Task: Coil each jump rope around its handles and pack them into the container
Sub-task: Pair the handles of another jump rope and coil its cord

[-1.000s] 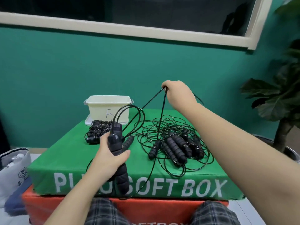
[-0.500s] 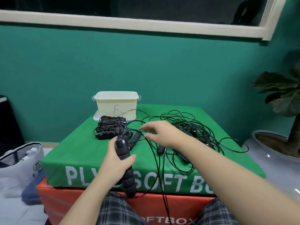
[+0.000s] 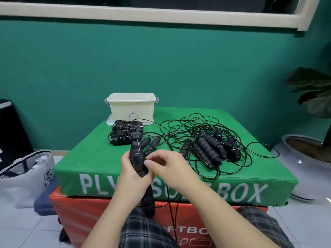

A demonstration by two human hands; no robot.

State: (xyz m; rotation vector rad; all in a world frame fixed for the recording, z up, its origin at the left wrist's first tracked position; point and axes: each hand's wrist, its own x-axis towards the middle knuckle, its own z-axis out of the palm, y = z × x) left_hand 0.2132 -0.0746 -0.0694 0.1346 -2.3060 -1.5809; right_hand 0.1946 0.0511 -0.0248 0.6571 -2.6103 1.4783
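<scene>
1. Green soft box [image 3: 100, 163], frame centre, carries the cream container [image 3: 132, 106] at upper left, coiled ropes [image 3: 125, 134] just before it, and a loose tangle [image 3: 211, 145] at right.
2. The handles [image 3: 138, 163] are foam, light and grippy; the cord is thin and springy, so pinch it near the handles.
3. Left hand [image 3: 131, 174] fingers are closed around the handles; right hand [image 3: 170, 169], earlier raised high, now pinches cord beside them.

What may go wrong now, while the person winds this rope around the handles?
1. The rope hangs down from the hands beside the loose tangle on the green box; pulling it may snag or drag that pile.
2. The left hand holds the handles alone; they might slip while the right hand wraps.
</scene>
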